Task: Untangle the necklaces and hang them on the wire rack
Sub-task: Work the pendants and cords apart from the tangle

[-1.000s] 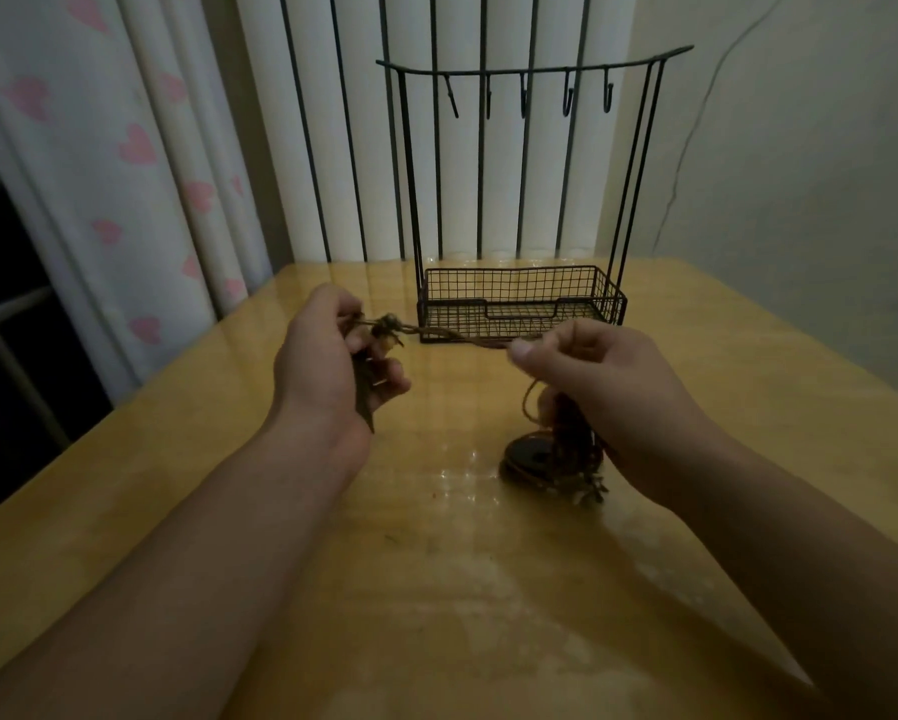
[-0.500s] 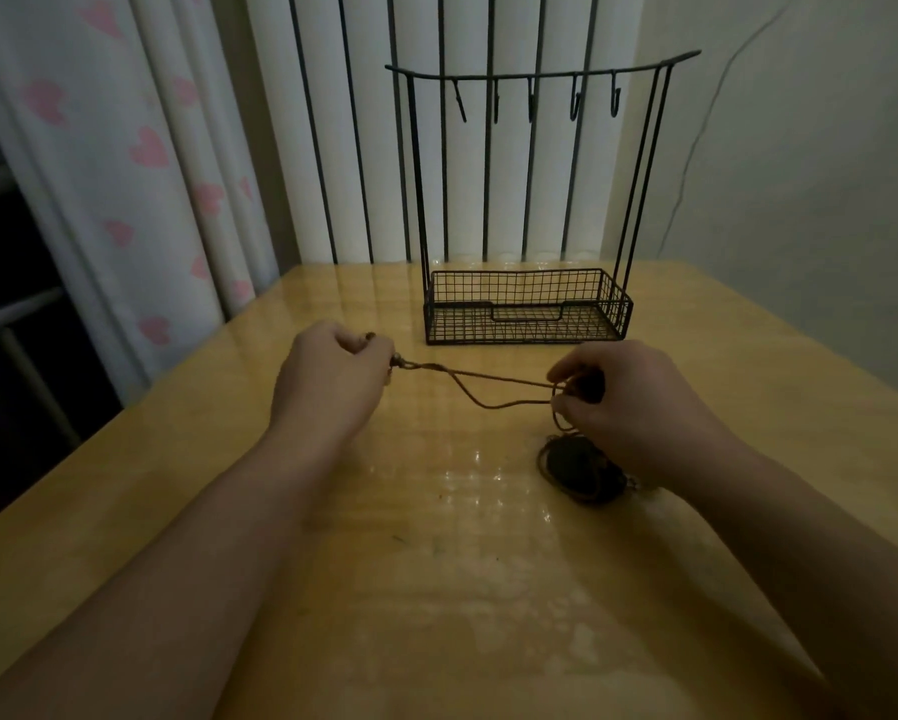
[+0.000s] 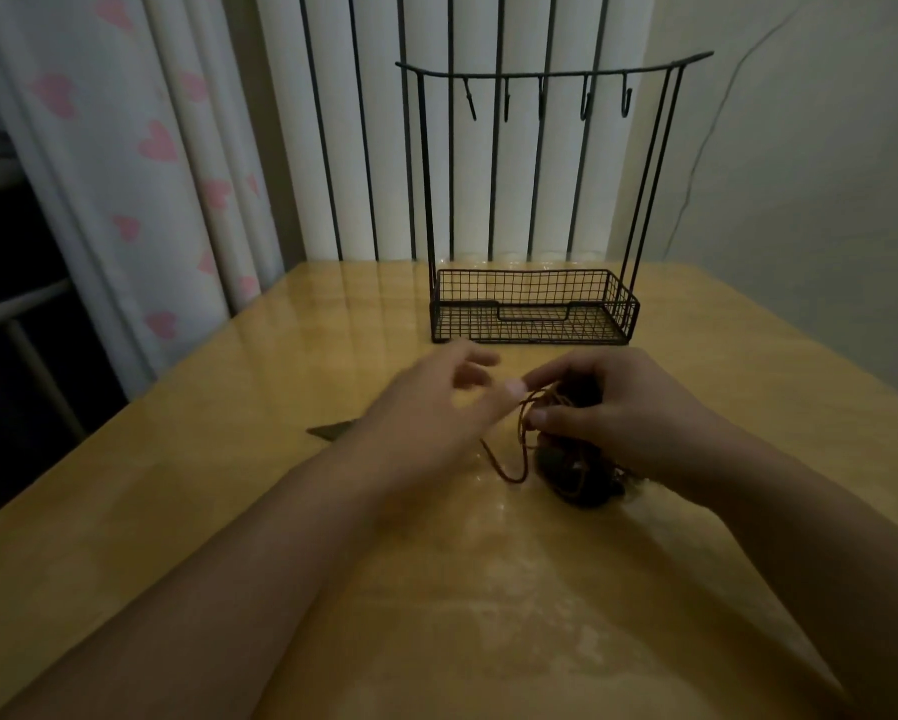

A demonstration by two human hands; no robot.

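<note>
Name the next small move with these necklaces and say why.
Probably the left hand should pinch the loose cord loop and ease it away from the dark tangle. The right hand already pinches the cord above the tangle; the left hand is open beside it, and the rack's hooks hang bare.

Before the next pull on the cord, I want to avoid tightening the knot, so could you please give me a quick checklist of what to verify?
1. Right hand pinches the brown cord: ok.
2. Left hand has a grip on the cord: not ok, fingers spread, blurred.
3. Dark necklace bundle untangled: not ok, bunched on the table.
4. Hooks on the wire rack free: ok.
5. Where the knot sits: cannot tell.
</note>
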